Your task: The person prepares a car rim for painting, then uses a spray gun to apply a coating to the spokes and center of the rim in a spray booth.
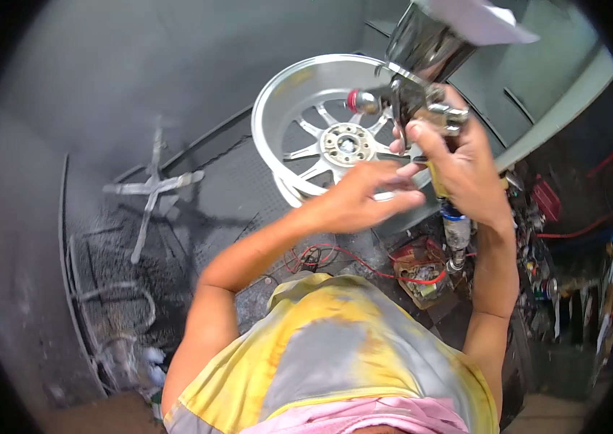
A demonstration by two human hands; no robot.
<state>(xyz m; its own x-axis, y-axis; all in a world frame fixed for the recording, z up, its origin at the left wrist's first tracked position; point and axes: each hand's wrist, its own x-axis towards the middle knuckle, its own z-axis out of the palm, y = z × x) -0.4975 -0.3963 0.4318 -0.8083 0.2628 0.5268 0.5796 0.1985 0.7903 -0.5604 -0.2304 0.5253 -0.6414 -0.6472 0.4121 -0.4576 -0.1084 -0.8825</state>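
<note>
My right hand [469, 173] is wrapped round the grip of a metal spray gun [411, 98], held up at the upper right. The gun's nozzle, with a red ring [353, 100], points left. On top sits a dark, shiny cup [426, 45] with a whitish sheet [484, 22] over it. Below the grip hangs a blue-and-clear inline fitting [456, 230]. My left hand [368, 197] is open just left of the grip, its fingers apart and slightly blurred. Beyond both hands stands a silver alloy wheel [264, 137], partly covered by the gun and left hand.
A grey-coated metal stand with several arms [153, 186] stands at the left. A red air hose [364, 266] runs across the floor, past an open box of small items [422, 278]. Cluttered tools and cans line the right side. Grey walls [176, 58] enclose the far side.
</note>
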